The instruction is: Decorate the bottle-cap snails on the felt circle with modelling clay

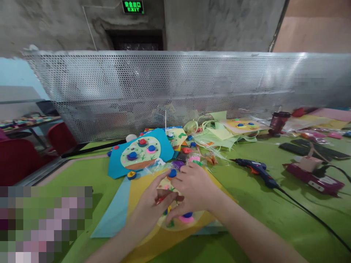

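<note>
Both hands rest over a yellow sheet (149, 237) bearing a pale round picture (175, 227). My left hand (153, 195) has its index finger and thumb spread, the thumb touching a brown strip (163, 193) on the picture. Opposite it, my right hand (196, 186) bends its fingers over the picture's upper part, its thumb apart near a green piece (170, 223). A blue cap (172, 173) sits by the fingertips of both hands. Below the right palm lies another blue cap (187, 214) on pink clay. The hands partly hide the picture's middle.
A finished-looking blue card (115, 164) with caps lies behind, beside a loose blue cap (131, 175). To the right are a glue gun (255, 170) with its cord, a maroon power strip (315, 179) and a dark cup (279, 122). A perforated metal screen (186, 80) borders the table's back.
</note>
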